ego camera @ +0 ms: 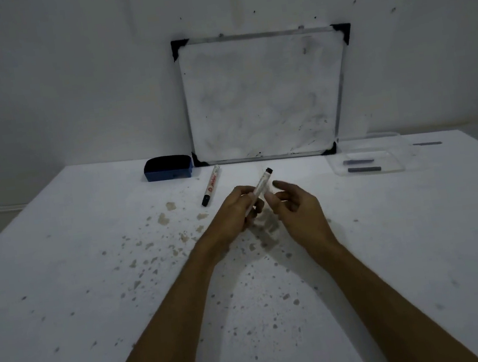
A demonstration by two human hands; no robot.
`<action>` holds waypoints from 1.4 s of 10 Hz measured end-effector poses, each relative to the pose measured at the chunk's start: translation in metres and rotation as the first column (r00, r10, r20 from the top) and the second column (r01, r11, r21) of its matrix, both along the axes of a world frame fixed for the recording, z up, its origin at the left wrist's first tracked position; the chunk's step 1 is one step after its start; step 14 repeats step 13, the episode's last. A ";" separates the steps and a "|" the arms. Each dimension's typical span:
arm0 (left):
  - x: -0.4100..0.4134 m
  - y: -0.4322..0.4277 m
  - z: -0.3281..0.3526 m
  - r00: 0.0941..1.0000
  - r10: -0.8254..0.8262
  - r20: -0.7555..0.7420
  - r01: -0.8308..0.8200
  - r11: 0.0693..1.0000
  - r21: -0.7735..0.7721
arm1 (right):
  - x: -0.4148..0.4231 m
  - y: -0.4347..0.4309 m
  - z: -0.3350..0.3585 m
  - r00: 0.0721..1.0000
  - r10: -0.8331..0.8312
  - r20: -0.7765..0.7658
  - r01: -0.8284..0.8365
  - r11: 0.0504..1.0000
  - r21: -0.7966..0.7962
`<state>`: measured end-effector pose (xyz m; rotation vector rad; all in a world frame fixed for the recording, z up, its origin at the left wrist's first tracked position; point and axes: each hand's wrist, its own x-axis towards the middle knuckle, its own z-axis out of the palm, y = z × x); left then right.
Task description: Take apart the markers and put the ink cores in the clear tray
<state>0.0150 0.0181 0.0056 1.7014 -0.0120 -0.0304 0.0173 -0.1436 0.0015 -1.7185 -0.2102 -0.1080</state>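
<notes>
My left hand (237,211) grips a white marker (260,186) with a black end, holding it tilted up and to the right above the table's middle. Just right of it, my right hand (294,204) hovers with fingers spread and nothing in it. A second white marker (210,185) with a black cap lies flat on the table, left of the held one. At the back right stands the clear tray (340,169), with two dark ink cores (364,169) inside.
A small whiteboard (263,95) leans on the wall at the back. A blue eraser (168,168) sits left of it. One dark core-like stick (427,144) lies right of the tray. The white table (94,291) is speckled with stains.
</notes>
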 end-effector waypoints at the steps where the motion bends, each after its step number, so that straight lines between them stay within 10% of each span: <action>1: -0.007 -0.001 0.005 0.995 0.003 -0.103 -0.007 0.999 -0.041 | -0.004 0.008 0.003 0.998 -0.032 -0.054 0.033 0.999 0.004; 4: 0.003 0.060 0.015 0.994 0.098 0.041 -0.106 0.939 0.328 | 0.028 0.030 0.028 0.975 0.015 -0.222 -0.021 1.000 -0.021; 7: 0.029 0.146 -0.038 0.921 0.169 0.352 -0.383 0.567 0.729 | 0.104 0.097 0.017 0.963 -0.099 -0.250 0.022 0.956 -0.292; 14: 0.031 0.140 -0.036 0.888 0.192 0.417 -0.432 0.659 0.616 | 0.114 0.106 0.002 0.953 -0.048 -0.301 -0.003 0.986 -0.165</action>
